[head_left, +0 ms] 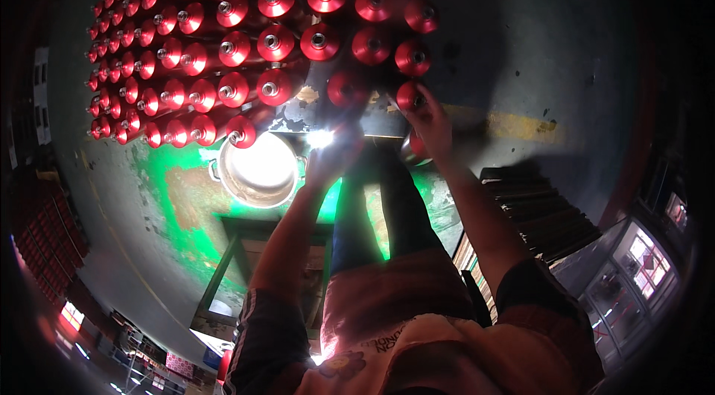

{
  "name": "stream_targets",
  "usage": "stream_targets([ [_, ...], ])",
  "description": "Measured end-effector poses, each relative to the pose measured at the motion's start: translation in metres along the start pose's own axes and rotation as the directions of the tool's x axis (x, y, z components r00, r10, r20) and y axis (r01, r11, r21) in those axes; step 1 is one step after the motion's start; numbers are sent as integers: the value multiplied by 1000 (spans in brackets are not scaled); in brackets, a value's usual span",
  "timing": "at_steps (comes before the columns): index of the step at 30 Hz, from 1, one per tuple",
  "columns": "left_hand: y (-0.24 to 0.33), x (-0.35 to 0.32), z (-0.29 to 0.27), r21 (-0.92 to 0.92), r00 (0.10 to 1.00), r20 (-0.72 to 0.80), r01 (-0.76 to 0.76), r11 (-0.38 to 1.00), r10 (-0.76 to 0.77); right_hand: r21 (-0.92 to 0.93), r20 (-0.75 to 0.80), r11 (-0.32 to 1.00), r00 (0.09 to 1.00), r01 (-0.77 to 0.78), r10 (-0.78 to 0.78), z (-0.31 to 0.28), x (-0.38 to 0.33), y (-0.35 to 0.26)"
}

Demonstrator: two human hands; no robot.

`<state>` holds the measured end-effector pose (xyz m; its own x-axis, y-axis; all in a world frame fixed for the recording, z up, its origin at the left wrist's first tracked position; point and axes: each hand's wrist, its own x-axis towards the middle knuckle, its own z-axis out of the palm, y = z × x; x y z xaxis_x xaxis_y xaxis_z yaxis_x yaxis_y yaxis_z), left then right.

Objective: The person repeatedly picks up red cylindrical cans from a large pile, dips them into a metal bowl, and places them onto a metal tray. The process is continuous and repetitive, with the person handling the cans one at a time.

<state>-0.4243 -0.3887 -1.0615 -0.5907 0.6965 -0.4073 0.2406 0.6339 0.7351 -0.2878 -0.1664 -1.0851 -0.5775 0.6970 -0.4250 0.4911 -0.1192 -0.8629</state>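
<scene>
Fingers of the right hand [434,127] look wrapped around the shoulder of a red cylinder [410,96] at the near right corner of the pack, so I'd call that one grasped. Left hand [333,162] is lost in glare right by a bright light [320,138], so honestly can't tell if it's gripping anything. Between the two hands, slightly ahead, is another red cylinder, kinda blurry, and one more pokes out just behind the right fingers, partly hidden. Left of the left hand there's a metal pot [261,199] with side handles, the inside totally blown out white. Out ahead and to the left of both hands, rows of red cylinders [234,48] stand close together on the floor [551,52]. Well off to the right and behind the right fingers: a stack of dark flat sheets [540,216]. My worry is the tight packing: a sideways bump from the right hand could tip one into its neighbours and start a domino run. That glare could also hide a bad grip, and a careless left elbow might catch the pot.
</scene>
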Motion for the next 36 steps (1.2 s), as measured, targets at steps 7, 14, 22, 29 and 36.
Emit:
stream_targets([
  [7, 2, -42, -7, 120, 996, 19, 84, 989, -87, -138, 102, 980, 986, 147, -133, -27, -12, -19],
  [14, 88, -229, -88, -239, 945, 58, 327, 914, -322, -69, 450, 997, 893, 37, -2, -118, -177, -118],
  [22, 185, -524, -41, -431, 803, -508, 76, 899, -311, -1, 902, 994, 429, 108, -46, -126, -351, -128],
  [29, 256, -748, 104, -335, 472, -820, 62, 940, -323, -42, 969, 923, 242, 383, -56, -184, -517, -120],
  [36, 293, -955, 185, -763, 93, -640, -194, 616, -763, 92, 991, 867, -128, 489, -33, -149, -674, -93],
])
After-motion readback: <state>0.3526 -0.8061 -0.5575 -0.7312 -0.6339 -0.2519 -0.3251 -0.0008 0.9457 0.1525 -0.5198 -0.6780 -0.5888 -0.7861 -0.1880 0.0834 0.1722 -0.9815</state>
